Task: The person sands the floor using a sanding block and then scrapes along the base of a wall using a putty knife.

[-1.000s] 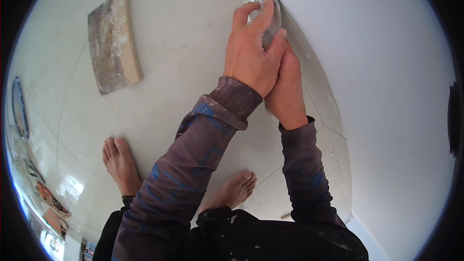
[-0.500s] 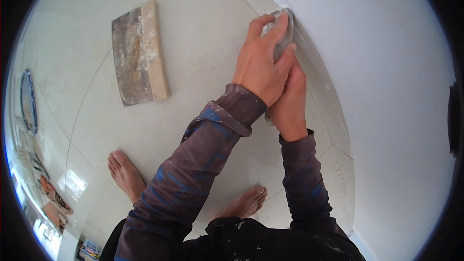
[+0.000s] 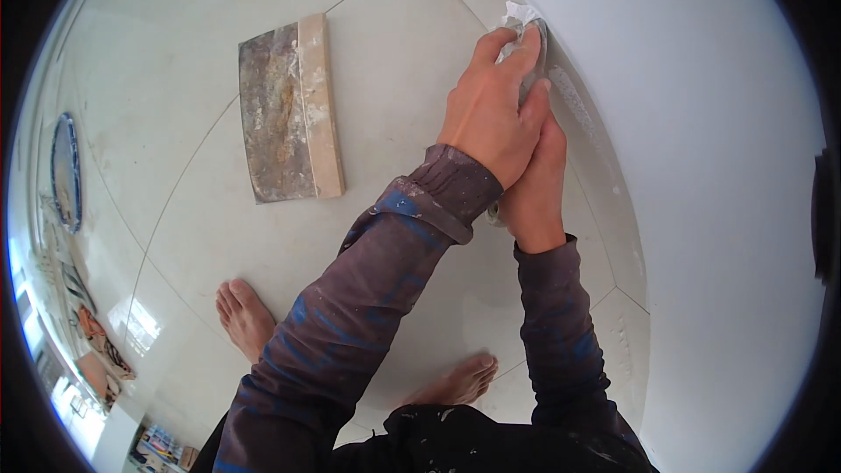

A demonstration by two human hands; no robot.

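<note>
My left hand (image 3: pixel 495 105) lies over a greyish, white-smeared tool (image 3: pixel 537 52), its fingers bent along the tool's far part. Beneath and to the right, my right hand (image 3: pixel 537 184) is wrapped round the same tool, with most of its fingers hidden. White paste (image 3: pixel 521 12) shows at the tool's far tip, close to the foot of the white wall (image 3: pixel 718 166). A wide, stained scraper blade with a pale wooden edge (image 3: pixel 321 105) lies on the tiled floor (image 3: pixel 394 44), left of my hands.
Two bare feet (image 3: pixel 245 317) stand on the tiles below my arms. At the far left are a blue-rimmed oval object (image 3: pixel 66 172) and an orange patterned item (image 3: pixel 103 343). Small items (image 3: pixel 159 447) sit at the lower left.
The view has shifted, so the scraper blade and feet appear farther right. Both hands stay together on the tool beside the wall, and white paste stands out at its tip.
</note>
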